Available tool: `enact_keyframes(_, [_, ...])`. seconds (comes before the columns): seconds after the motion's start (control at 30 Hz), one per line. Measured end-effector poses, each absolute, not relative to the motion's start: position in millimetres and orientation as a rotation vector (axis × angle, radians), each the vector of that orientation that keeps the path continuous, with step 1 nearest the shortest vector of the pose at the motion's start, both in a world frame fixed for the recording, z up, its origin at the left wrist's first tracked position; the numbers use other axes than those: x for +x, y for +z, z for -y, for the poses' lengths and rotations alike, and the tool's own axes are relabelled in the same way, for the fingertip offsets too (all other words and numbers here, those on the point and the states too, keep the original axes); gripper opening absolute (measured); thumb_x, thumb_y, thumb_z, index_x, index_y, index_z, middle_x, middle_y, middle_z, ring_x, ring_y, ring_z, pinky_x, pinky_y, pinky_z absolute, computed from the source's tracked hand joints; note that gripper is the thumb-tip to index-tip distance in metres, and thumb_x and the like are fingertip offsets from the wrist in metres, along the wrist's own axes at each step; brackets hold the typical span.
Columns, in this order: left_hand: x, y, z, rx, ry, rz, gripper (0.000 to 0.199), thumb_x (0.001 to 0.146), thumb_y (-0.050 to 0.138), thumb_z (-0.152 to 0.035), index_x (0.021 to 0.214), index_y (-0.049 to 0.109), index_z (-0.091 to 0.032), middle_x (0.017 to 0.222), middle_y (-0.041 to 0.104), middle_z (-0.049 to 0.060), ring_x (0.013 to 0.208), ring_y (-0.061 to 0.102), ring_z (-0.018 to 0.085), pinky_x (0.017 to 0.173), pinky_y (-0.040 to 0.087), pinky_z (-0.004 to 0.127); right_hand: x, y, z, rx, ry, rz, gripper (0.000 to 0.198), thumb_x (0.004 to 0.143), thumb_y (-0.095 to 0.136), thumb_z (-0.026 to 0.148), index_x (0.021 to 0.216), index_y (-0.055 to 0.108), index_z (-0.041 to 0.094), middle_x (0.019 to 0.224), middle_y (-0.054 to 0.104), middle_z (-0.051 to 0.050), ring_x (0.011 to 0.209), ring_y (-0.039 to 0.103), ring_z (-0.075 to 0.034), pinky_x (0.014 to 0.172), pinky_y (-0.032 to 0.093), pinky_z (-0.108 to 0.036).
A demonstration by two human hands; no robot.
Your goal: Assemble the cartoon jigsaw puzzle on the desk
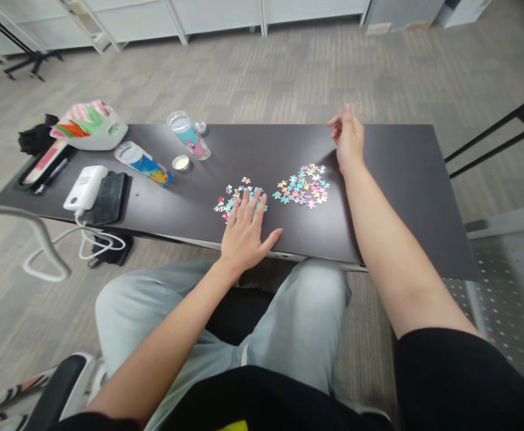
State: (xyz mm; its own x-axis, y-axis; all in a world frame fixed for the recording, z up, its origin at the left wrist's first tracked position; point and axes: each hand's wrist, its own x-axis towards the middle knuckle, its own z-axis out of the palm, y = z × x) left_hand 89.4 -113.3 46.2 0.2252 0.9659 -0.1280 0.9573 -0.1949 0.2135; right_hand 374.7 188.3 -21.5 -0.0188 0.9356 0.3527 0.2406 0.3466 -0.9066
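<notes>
The left hand point(246, 230) lies palm down with its fingers extended and slightly fanned, the thumb out to the side, covering part of a loose heap of jigsaw pieces point(231, 203) near the middle of the tabletop's near edge; its fingers rest over the pieces without gripping, and what lies beneath the palm is hidden. The right hand point(349, 140) is loosely bent close to the far edge, right of the middle, its fingers half curled and nothing visible in its grasp; whether it touches the surface cannot be told.

Between the hands, nearer the right forearm, spreads a second heap of pieces point(305, 187), small, flat and knobbed, in pink, yellow, teal and lilac; the covered heap shows more red, white and turquoise. The tabletop point(400, 191) is dark, smooth and faintly glossy; left of the heaps is a clear cylinder with a blue printed band point(147, 166), and towards the far edge another with a pink and turquoise print point(190, 136); a round lid with a pale face point(181, 163) sits between them.

Towards the near left corner, a glossy white block with rounded corners point(86, 187) overlaps a flat black slab point(111, 197), a white cable point(82, 224) trailing below the edge; by the far left corner is a white plastic container with colourful contents point(93, 126), just beside a long dark tray point(23, 179).
</notes>
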Motion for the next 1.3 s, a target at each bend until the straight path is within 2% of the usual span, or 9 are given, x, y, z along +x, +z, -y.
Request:
enact_keyframes(0.13, [78.4, 46.0, 121.3, 2.225, -0.031, -1.873, 0.111, 0.123, 0.033, -0.095, 0.214, 0.019, -0.033, 0.218, 0.011, -0.004, 0.204, -0.009, 0.034, 0.173, 0.007, 0.066, 371.3, -27.9, -180.1, -1.147, 0.727, 1.404, 0.118, 0.075, 0.015, 0.144, 0.089, 0.064, 0.037, 0.080, 0.058, -0.003, 0.083, 0.066, -0.030, 0.094, 0.059, -0.056])
enact_keyframes(0.43, [87.7, 48.2, 96.5, 2.305, 0.088, -1.778, 0.105, 0.122, 0.046, -0.095, 0.208, 0.043, -0.036, 0.218, 0.017, 0.002, 0.208, 0.000, 0.037, 0.168, 0.015, 0.080, 378.3, -39.8, -185.6, -1.096, 0.678, 1.592, 0.089, 0.099, 0.058, 0.123, 0.090, 0.071, 0.036, 0.084, 0.067, -0.005, 0.085, 0.073, -0.032, 0.097, 0.066, -0.060])
enact_keyframes(0.53, [88.7, 47.6, 99.7, 2.218, 0.128, -1.876, 0.108, 0.122, 0.046, -0.094, 0.209, 0.039, -0.032, 0.218, 0.017, 0.004, 0.208, 0.002, 0.039, 0.167, 0.014, 0.083, 378.7, -38.4, -183.7, -1.086, 0.680, 1.616, 0.081, 0.103, 0.059, 0.115, 0.092, 0.070, 0.035, 0.088, 0.069, -0.006, 0.088, 0.074, -0.033, 0.100, 0.066, -0.061])
enact_keyframes(0.7, [91.0, 45.4, 100.9, 2.112, 0.120, -1.973, 0.120, 0.121, 0.045, -0.095, 0.211, 0.030, -0.017, 0.219, 0.004, 0.008, 0.208, 0.000, 0.044, 0.169, 0.010, 0.080, 385.5, -25.0, -172.1, -1.122, 0.742, 1.636, 0.082, 0.098, 0.059, 0.119, 0.096, 0.066, 0.037, 0.093, 0.070, -0.007, 0.095, 0.069, -0.032, 0.104, 0.061, -0.060])
enact_keyframes(0.87, [91.9, 38.3, 104.2, 2.142, 0.242, -1.978, 0.121, 0.122, 0.047, -0.095, 0.214, 0.017, -0.023, 0.219, 0.001, 0.010, 0.208, -0.002, 0.044, 0.167, 0.008, 0.085, 393.5, -15.8, -169.9, -1.142, 0.814, 1.496, 0.100, 0.073, 0.066, 0.138, 0.092, 0.061, 0.040, 0.079, 0.051, -0.001, 0.084, 0.045, -0.028, 0.091, 0.048, -0.055])
enact_keyframes(0.97, [94.2, 38.5, 108.0, 2.199, 0.243, -1.906, 0.107, 0.126, 0.045, -0.090, 0.214, 0.019, -0.034, 0.220, 0.012, 0.005, 0.208, 0.004, 0.043, 0.166, 0.012, 0.085, 392.2, -14.4, -171.9, -1.166, 0.860, 1.470, 0.110, 0.064, 0.047, 0.147, 0.090, 0.061, 0.042, 0.073, 0.038, 0.003, 0.080, 0.033, -0.026, 0.083, 0.042, -0.052])
enact_keyframes(1.07, [95.6, 41.9, 108.3, 2.266, 0.196, -1.762, 0.093, 0.129, 0.041, -0.084, 0.212, 0.030, -0.042, 0.217, 0.028, 0.001, 0.207, 0.014, 0.041, 0.165, 0.018, 0.082, 391.4, -15.0, -172.7, -1.145, 0.874, 1.490, 0.109, 0.069, 0.040, 0.147, 0.090, 0.060, 0.041, 0.074, 0.034, 0.004, 0.078, 0.031, -0.024, 0.081, 0.039, -0.051])
enact_keyframes(1.17, [95.2, 43.4, 107.0, 2.323, 0.146, -1.679, 0.087, 0.131, 0.040, -0.081, 0.207, 0.046, -0.039, 0.214, 0.038, 0.002, 0.206, 0.022, 0.042, 0.163, 0.023, 0.080, 393.3, -17.6, -174.7, -1.120, 0.857, 1.510, 0.106, 0.078, 0.038, 0.143, 0.091, 0.060, 0.040, 0.073, 0.029, 0.005, 0.076, 0.031, -0.024, 0.080, 0.034, -0.049])
enact_keyframes(1.3, [96.1, 41.1, 108.7, 2.377, 0.172, -1.698, 0.081, 0.132, 0.041, -0.071, 0.197, 0.062, -0.028, 0.208, 0.051, 0.008, 0.201, 0.035, 0.047, 0.159, 0.030, 0.081, 396.7, -23.7, -182.5, -1.033, 0.929, 1.473, 0.105, 0.065, 0.069, 0.140, 0.088, 0.063, 0.039, 0.070, 0.032, 0.006, 0.070, 0.028, -0.022, 0.072, 0.026, -0.044])
